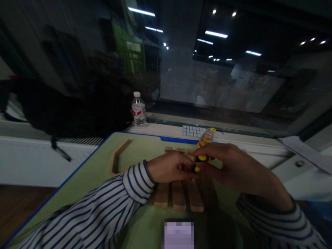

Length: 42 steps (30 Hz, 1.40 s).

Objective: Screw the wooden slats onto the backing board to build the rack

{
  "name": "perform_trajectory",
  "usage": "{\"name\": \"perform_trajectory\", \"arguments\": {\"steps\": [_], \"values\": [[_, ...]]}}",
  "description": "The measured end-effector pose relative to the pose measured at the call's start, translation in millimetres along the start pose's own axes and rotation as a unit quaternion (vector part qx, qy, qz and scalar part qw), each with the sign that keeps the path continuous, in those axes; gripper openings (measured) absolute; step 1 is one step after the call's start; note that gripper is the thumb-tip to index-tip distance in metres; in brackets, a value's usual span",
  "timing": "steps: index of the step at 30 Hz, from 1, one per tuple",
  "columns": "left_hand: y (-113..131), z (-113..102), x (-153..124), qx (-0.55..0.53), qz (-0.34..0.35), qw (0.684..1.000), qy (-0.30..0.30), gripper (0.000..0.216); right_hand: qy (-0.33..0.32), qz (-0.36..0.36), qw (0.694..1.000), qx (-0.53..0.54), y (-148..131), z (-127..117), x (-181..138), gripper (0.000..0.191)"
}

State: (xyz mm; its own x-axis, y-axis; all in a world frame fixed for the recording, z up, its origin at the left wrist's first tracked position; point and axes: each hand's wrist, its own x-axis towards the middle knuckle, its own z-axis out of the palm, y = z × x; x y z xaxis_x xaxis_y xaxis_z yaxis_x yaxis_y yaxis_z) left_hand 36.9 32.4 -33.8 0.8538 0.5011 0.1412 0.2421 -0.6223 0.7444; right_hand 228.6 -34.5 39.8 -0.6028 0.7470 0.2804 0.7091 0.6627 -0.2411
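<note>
My right hand is closed around a short black-and-yellow screwdriver, gripping its handle between thumb and fingers. Close against its lower end, my left hand has its fingers pinched together; what they hold is hidden. Beneath both hands lie several pale wooden slats side by side, their middle parts covered by the hands. Just behind the screwdriver is a small clear container with yellow ends and yellowish contents. A bent wooden piece lies left of my left hand.
The light green table has a blue edge. A water bottle and a blue-gridded sheet are on the windowsill. A black bag is at the left, papers at the right. A blurred-out light purple object is at the front.
</note>
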Motion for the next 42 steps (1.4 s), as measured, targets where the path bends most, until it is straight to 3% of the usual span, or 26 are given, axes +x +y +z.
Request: {"name": "perform_trajectory", "arguments": {"steps": [11, 16, 25, 33, 38, 42], "values": [[-3.4, -2.1, 2.0, -0.045, 0.056, 0.996, -0.052, 0.024, -0.002, 0.024, 1.0, -0.005, 2.2, 2.6, 0.6, 0.014], [-6.3, -1.1, 1.6, -0.044, 0.038, 0.996, -0.064, 0.024, -0.006, 0.032, 0.999, -0.007, 0.3, 2.3, 1.9, 0.015], [1.4, 0.4, 2.3, -0.022, -0.041, 0.999, -0.008, 0.027, -0.007, 0.041, 0.999, -0.017, 1.0, 3.0, 0.5, 0.017], [-0.2, 3.3, 2.8, -0.001, -0.036, 0.999, 0.022, 0.025, 0.012, 0.004, 1.0, 0.007, 2.0, 2.0, 1.1, 0.021], [0.4, 1.8, 2.7, -0.011, -0.034, 0.999, 0.012, 0.019, 0.008, -0.035, 0.999, 0.025, 1.2, 1.3, -0.2, 0.014], [4.3, -4.0, 1.4, 0.024, -0.026, 0.999, 0.01, 0.024, 0.0, -0.032, 0.999, 0.016, 2.2, 0.9, -1.0, 0.02]]}}
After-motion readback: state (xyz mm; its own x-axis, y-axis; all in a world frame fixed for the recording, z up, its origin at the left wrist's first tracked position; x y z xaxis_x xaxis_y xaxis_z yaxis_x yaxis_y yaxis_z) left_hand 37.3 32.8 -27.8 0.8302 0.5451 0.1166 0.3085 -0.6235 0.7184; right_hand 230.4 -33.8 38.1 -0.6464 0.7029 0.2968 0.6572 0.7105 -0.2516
